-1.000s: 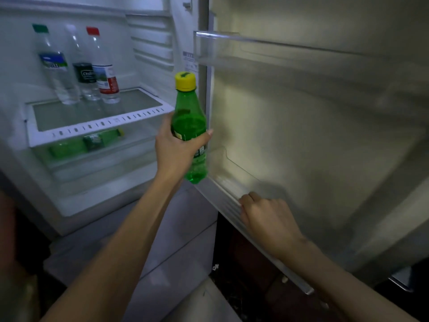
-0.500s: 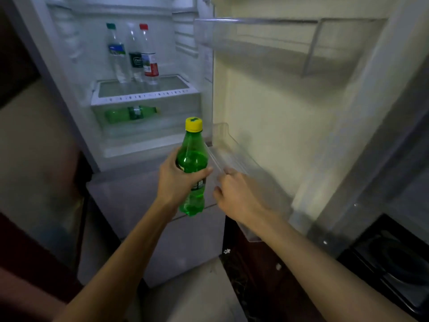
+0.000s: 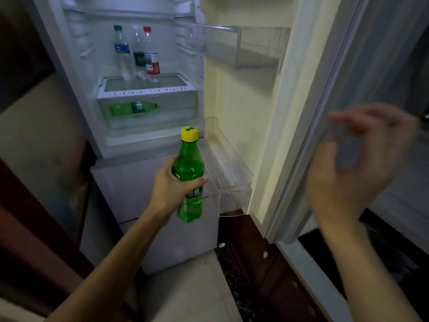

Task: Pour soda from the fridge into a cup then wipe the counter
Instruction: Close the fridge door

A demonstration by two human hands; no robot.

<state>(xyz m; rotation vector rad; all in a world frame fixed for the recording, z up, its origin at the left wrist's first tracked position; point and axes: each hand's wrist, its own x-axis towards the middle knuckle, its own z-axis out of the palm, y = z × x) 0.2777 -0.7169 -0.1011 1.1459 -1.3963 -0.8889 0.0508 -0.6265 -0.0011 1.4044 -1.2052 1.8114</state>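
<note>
A: In front of the open fridge (image 3: 69, 73), we have the green soda bottle (image 3: 189, 180) upright in our left hand (image 3: 171, 189), fingers clamped round its middle, the thumb across the label. Its yellow cap (image 3: 189, 134) is on.

B: And our right hand (image 3: 355, 163)?

A: It is blurred, up at the outer edge of the open fridge door (image 3: 299, 112), fingers spread and curled, gripping nothing. Whether they touch the door we cannot tell.

B: What do we see inside?

A: Three clear bottles (image 3: 137, 54) standing together on the glass shelf (image 3: 146, 89), and under it a second green bottle (image 3: 133, 108) lying on its side in the drawer. The soda we hold is just beside the lower door bin (image 3: 228, 180), outside the cabinet.
</note>
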